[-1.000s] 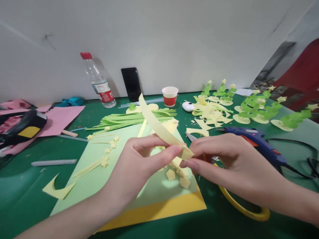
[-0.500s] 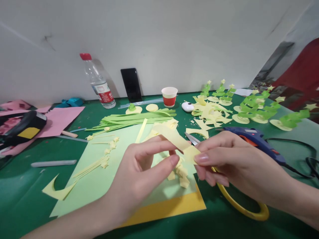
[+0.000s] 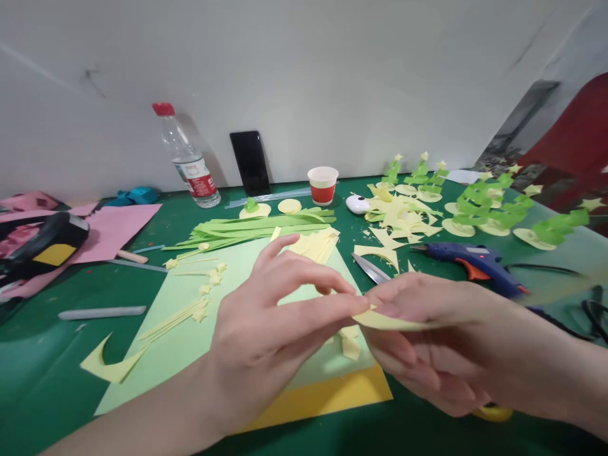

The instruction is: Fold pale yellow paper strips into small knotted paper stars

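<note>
The long pale-yellow paper strip [image 3: 396,323] has swung rightward, now right of centre; left hand [image 3: 273,329] and right hand [image 3: 446,358] pinch its end, fingertips closed. Uneven tugging could skew or tear it.

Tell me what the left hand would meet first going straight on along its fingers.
The left hand would first meet the pale yellow paper strip at its thumb tip, then probably the bare right hand just beyond; exact depth is unclear.
</note>
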`<state>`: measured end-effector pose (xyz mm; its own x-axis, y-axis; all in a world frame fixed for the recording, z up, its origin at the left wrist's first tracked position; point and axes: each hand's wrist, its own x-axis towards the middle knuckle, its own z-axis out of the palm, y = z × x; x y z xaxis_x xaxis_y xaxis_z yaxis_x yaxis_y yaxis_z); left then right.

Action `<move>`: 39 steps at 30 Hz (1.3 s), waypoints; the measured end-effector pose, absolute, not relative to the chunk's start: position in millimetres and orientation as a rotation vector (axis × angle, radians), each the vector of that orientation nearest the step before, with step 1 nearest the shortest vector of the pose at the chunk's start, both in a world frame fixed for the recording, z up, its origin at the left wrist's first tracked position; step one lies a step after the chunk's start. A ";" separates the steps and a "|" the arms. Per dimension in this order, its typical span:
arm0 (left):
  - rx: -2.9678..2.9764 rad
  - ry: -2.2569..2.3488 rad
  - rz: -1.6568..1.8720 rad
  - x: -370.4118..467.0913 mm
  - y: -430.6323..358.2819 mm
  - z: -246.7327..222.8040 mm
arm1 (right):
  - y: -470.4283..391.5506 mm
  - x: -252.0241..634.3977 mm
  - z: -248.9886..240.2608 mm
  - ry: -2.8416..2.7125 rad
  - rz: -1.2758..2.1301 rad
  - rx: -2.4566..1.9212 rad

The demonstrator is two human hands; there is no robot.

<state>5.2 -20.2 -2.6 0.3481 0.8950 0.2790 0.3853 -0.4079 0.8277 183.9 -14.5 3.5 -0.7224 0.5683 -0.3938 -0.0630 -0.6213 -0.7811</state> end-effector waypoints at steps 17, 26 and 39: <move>1.824 1.073 0.995 8.3 -15.4 1.4 | -8.7 184.4 0.2 -1.484 1.571 -1.027; 1.708 1.176 1.215 9.3 -19.0 -3.8 | -14.5 179.4 0.9 -1.335 1.492 -1.041; 1.798 1.128 1.136 11.2 -19.5 1.8 | -13.7 176.9 2.8 -1.378 1.423 -0.977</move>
<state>11.2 -19.5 1.8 0.2294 0.9258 0.3004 0.2934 -0.3601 0.8856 176.9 -13.7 2.8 -0.2834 0.9579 0.0464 -0.0769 0.0255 -0.9967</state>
